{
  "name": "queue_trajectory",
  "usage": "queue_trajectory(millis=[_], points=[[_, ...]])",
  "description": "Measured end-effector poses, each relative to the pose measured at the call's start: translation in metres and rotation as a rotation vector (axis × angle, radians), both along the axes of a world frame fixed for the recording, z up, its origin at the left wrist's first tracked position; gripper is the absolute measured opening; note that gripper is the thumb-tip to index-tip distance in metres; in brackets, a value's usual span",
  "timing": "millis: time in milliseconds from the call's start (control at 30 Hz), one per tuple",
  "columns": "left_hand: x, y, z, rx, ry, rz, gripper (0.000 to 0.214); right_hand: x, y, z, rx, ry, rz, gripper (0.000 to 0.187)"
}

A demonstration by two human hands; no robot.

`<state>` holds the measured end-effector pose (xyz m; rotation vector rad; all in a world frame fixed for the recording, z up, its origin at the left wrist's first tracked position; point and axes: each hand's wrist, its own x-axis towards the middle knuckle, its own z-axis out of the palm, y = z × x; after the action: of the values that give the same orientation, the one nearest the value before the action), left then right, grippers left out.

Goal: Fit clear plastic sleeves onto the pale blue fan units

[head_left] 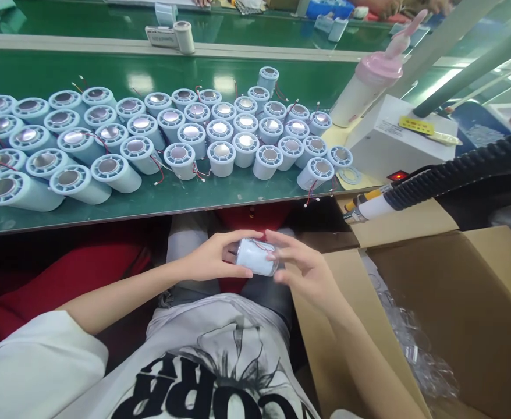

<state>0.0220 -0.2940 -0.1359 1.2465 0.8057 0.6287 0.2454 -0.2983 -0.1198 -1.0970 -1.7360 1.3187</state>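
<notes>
Over my lap, a light blue plastic cylinder (255,256) lies on its side, with thin red wires along its top. Clear plastic shows around it, especially at its ends. My left hand (220,256) grips the left end, thumb below and fingers above. At the right end, the curved fingers and thumb of my right hand (304,266) rest around the cylinder, slightly blurred, one fingertip against its side. Many similar cylinders (221,158) stand in rows on the green bench (159,201) ahead, showing ribbed rims, round metallic centres and, on several, loose wires with small connectors.
An open cardboard box (447,314) with clear plastic pieces (425,364) stands at my right. A black corrugated hose (460,169) crosses above it. A white machine box (401,137) and a pink-lidded bottle (364,87) stand on the bench's right. Other people's hands (382,7) show beyond.
</notes>
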Motion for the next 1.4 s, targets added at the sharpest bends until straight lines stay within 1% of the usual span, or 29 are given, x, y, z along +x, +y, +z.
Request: queue_trajectory(millis=[67, 100, 133, 200, 367, 467, 567, 767, 1000, 1233, 1400], points=[[-0.001, -0.001, 0.004, -0.084, -0.052, 0.027, 0.068, 0.003, -0.004, 0.000, 0.201, -0.117, 0.072, 0.031], [-0.002, -0.001, 0.007, -0.105, -0.059, 0.025, 0.069, 0.004, -0.006, 0.000, 0.277, -0.164, 0.084, 0.034], [-0.003, -0.001, 0.008, -0.108, -0.051, 0.012, 0.070, 0.005, -0.008, 0.000, 0.324, -0.191, 0.088, 0.034], [-0.005, -0.001, 0.012, -0.063, -0.013, -0.026, 0.072, 0.007, -0.011, 0.000, 0.328, -0.194, 0.105, 0.034], [-0.009, -0.001, 0.016, 0.158, 0.039, -0.073, 0.075, 0.008, -0.014, 0.003, 0.191, -0.103, 0.141, 0.040], [-0.010, -0.003, 0.018, 0.256, 0.053, -0.083, 0.077, 0.008, -0.015, 0.008, 0.100, -0.078, 0.138, 0.041], [-0.011, -0.003, 0.021, 0.321, 0.086, -0.088, 0.078, 0.008, -0.017, 0.012, -0.017, -0.069, 0.126, 0.042], [-0.011, -0.003, 0.022, 0.361, 0.130, -0.113, 0.077, 0.008, -0.016, 0.013, -0.124, 0.018, 0.109, 0.039], [-0.011, -0.003, 0.023, 0.381, 0.152, -0.124, 0.075, 0.008, -0.015, 0.010, -0.343, 0.159, 0.116, 0.036], [-0.011, -0.003, 0.023, 0.459, 0.181, -0.129, 0.074, 0.004, -0.013, 0.008, -0.503, 0.214, 0.040, 0.037], [-0.012, -0.001, 0.025, 0.505, 0.212, -0.142, 0.075, 0.001, -0.013, 0.002, -0.640, 0.305, 0.000, 0.038]])
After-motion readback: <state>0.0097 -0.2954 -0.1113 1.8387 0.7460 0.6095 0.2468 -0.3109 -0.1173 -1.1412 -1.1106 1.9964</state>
